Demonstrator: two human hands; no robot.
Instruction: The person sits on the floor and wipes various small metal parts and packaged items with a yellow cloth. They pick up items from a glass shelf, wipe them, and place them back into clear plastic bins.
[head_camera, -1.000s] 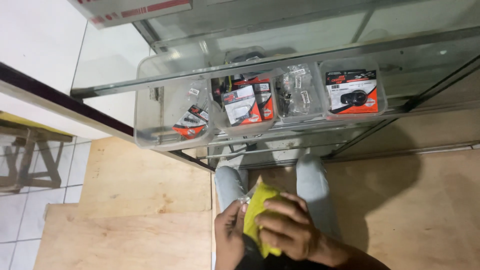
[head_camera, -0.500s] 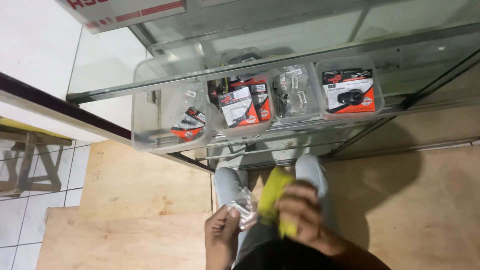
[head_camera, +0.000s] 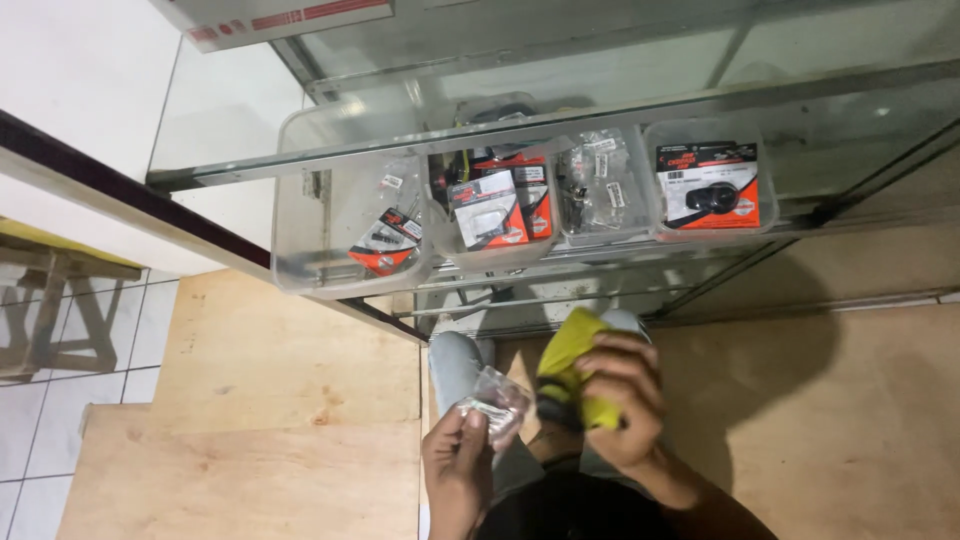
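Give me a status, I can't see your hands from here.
Left hand holding small clear packet. Right hand gripping yellow cloth. Both over lap, below glass shelf of plastic bins.

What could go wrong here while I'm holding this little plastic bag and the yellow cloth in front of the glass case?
The small clear bag sits only in the fingertips of the left hand, so it could slip onto the wooden floor. The right hand bunches the yellow cloth over a dark item, hiding that grip. The clear bins stand on the glass shelf just above; a raised hand might bump them.
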